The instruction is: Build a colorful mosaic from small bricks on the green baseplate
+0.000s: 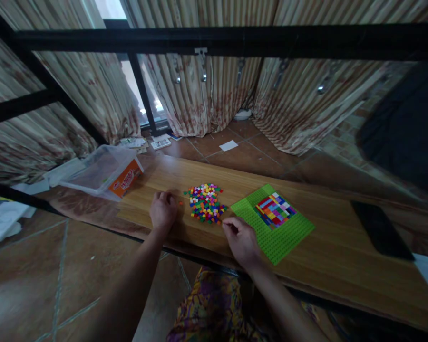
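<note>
A loose pile of small coloured toy bricks [206,203] lies on the wooden tabletop. My left hand [163,210] rests on the wood left of the pile, its fingers curled in; whatever they may hold is hidden. One orange brick [180,203] lies between that hand and the pile. At the pile's lower right edge, my right hand [243,239] has thumb and forefinger pinched together; anything between them is too small to make out. Right of it lies a green studded baseplate [283,244], turned at an angle, bearing a multicoloured block of bricks [275,210] pressed together.
A clear plastic tub [96,171] with an orange label [126,178] sits tilted at the table's left end. A dark flat object [381,230] lies toward the right end. Beyond the table, a black metal frame bar [221,42] with hooks crosses in front of striped curtains [214,99].
</note>
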`<action>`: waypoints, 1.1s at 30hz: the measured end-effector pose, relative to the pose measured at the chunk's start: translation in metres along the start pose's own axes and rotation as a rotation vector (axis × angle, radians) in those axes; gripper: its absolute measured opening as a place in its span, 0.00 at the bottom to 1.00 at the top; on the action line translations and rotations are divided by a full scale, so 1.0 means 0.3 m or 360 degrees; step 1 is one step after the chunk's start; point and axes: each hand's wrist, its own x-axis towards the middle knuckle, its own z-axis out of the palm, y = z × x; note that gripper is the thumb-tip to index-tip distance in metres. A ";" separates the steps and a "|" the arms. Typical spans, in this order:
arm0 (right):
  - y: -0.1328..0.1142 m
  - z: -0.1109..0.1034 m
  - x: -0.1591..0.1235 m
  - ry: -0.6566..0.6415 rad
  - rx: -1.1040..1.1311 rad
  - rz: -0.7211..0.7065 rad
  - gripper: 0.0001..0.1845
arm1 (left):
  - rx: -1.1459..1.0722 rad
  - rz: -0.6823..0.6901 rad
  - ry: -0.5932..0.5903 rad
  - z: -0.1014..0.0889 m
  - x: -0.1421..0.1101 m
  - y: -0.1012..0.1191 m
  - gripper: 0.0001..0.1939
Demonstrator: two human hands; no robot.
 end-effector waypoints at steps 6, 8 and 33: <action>0.016 0.036 0.112 -0.0026 -0.0192 -0.0152 0.10 | -0.0004 0.0010 -0.0003 0.001 -0.001 0.000 0.15; 0.015 0.049 0.137 -0.0071 -0.0279 -0.0203 0.10 | -0.0009 0.0018 -0.0001 0.001 -0.001 0.000 0.14; -0.017 0.111 0.286 -0.0234 -0.0824 -0.0154 0.12 | -0.0002 0.0022 0.0016 0.007 -0.001 -0.003 0.14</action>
